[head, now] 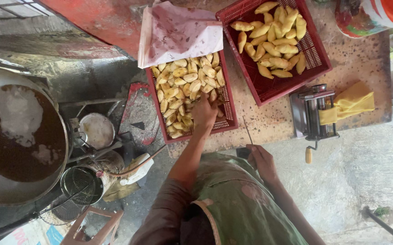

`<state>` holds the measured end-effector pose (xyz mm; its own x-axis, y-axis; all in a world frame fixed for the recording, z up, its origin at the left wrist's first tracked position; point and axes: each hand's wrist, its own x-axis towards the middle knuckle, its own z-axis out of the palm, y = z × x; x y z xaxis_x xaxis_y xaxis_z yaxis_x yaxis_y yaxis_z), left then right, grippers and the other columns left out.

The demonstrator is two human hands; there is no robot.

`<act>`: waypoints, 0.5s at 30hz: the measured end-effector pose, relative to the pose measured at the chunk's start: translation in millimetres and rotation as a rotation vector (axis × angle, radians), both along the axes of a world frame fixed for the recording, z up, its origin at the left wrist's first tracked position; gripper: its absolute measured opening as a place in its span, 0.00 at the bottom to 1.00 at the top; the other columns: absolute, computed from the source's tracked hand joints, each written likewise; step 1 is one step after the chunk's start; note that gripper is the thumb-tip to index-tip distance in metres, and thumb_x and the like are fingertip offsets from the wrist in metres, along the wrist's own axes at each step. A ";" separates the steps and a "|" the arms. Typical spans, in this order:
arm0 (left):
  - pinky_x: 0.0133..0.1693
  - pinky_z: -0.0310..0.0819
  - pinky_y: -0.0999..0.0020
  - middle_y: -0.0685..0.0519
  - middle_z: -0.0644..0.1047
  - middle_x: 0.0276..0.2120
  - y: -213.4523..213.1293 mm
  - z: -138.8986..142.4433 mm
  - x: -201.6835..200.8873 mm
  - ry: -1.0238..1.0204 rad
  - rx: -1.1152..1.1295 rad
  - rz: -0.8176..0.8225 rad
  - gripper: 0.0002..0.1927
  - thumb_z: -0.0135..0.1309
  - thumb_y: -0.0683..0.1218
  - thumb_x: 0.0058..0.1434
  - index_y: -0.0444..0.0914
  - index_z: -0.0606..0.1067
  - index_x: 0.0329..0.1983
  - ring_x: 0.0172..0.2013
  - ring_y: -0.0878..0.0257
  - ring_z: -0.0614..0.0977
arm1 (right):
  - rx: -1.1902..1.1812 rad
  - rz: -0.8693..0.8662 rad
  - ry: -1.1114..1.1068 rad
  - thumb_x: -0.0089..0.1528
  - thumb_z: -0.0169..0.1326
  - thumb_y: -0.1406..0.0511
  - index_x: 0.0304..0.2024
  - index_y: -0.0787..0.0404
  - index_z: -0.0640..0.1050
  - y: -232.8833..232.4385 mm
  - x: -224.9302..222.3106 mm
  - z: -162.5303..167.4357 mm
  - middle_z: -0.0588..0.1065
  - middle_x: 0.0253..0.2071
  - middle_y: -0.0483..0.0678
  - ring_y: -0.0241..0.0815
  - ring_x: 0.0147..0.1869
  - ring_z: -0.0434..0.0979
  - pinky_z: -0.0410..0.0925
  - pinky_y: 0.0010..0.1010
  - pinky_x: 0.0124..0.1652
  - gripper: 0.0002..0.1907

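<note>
Red plastic crate (231,123), rectangular, flat on speckled board, partly covered by pink paper. Filled with pale yellow raw pastries (183,86), small folded crescents, heaped loosely, some at near edge.

A large metal wok (5,190) of dark frying oil sits at nine o'clock, white foam (19,113) floating on it. Just right of it stand a small steel bowl (97,130) and, toward seven o'clock, a wire skimmer basket (79,185). At one o'clock a second red plastic crate (314,56) holds larger folded yellow pastries (273,38). At three o'clock a hand-crank pasta roller (313,114) stands on the speckled board (364,59), a yellow dough sheet (348,105) feeding through it. A pink plastic stool (94,227) shows at six o'clock.
</note>
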<state>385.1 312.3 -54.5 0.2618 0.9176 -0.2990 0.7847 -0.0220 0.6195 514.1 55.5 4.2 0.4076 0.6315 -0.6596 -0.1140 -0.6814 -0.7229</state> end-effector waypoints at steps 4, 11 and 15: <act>0.24 0.74 0.53 0.47 0.76 0.19 -2.9 -3.7 -0.8 -0.028 0.205 0.000 0.15 0.59 0.49 0.63 0.36 0.71 0.46 0.21 0.49 0.80 | 0.012 0.011 -0.024 0.71 0.45 0.59 0.54 0.63 0.80 0.2 1.3 -1.5 0.74 0.26 0.42 0.31 0.27 0.69 0.64 0.24 0.29 0.19; 0.29 0.78 0.53 0.44 0.79 0.27 -2.2 -6.2 -9.1 -0.123 0.163 0.018 0.14 0.59 0.47 0.61 0.37 0.72 0.46 0.27 0.49 0.83 | 0.045 -0.010 0.017 0.71 0.46 0.60 0.53 0.64 0.80 1.6 1.9 -2.5 0.72 0.25 0.42 0.31 0.26 0.67 0.63 0.25 0.27 0.18; 0.32 0.79 0.55 0.43 0.81 0.31 -1.5 -4.9 -0.6 -0.140 0.226 -0.017 0.15 0.61 0.47 0.59 0.36 0.74 0.45 0.29 0.51 0.84 | 0.064 0.046 -0.030 0.71 0.46 0.60 0.52 0.64 0.81 5.3 3.9 6.7 0.73 0.24 0.43 0.30 0.25 0.67 0.63 0.24 0.27 0.18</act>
<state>384.4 310.9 -59.4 0.3021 0.9521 -0.0464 0.6901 -0.1849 0.6997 518.0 60.8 10.9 0.3962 0.6906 -0.6051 -0.0611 -0.6378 -0.7678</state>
